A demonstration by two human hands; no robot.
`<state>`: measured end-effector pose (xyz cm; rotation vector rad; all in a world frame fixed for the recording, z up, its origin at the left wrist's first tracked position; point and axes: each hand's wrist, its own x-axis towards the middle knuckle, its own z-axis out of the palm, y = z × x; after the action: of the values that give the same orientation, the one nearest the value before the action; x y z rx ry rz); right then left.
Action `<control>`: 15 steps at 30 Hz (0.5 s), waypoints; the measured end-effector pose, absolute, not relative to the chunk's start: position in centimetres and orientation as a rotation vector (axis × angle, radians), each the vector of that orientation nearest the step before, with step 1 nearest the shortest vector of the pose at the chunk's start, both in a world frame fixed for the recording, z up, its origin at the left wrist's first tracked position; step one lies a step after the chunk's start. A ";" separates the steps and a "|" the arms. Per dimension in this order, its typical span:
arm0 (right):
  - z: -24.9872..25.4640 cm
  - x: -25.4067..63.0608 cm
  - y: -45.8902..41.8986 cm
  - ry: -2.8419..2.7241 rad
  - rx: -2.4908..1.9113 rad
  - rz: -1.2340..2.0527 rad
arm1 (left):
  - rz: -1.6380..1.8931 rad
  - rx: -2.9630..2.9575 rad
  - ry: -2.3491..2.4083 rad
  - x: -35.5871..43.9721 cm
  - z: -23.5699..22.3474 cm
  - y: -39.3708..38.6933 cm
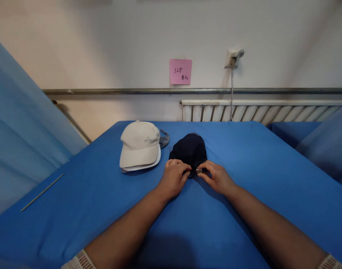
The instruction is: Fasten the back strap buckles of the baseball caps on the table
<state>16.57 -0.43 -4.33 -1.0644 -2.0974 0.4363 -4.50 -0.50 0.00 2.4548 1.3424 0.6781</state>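
Observation:
A dark navy baseball cap (189, 147) lies on the blue-covered table with its back strap toward me. My left hand (175, 177) pinches the left side of the strap, its fingers closed. On the other side my right hand (215, 176) grips the strap (199, 171) close to a small shiny buckle. The two hands are a short gap apart, with the strap running between them. To the left of the navy cap sits a beige baseball cap (140, 144), stacked over a white-brimmed one (143, 167).
A grey cap part with a strap (164, 139) shows behind the beige cap. A thin stick (42, 192) lies at the table's left. Along the wall are a rail (148, 91), a radiator (249, 110), a pink note (180, 71) and a plugged socket (232, 59). Blue curtains (25, 123) hang at both sides.

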 end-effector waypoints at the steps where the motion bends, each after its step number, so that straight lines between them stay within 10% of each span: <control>1: -4.3 16.5 -0.4 -2.096 -1.064 0.443 | 0.684 2.440 1.355 -4.4 -0.2 -0.4; 15: -4.4 16.3 -0.4 -2.072 -1.063 0.527 | 0.758 2.345 1.313 -3.4 -1.0 -0.9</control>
<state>16.27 -0.44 -4.42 -1.0625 -2.0724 0.5274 -3.36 -0.85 -1.04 2.3448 1.3127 0.7575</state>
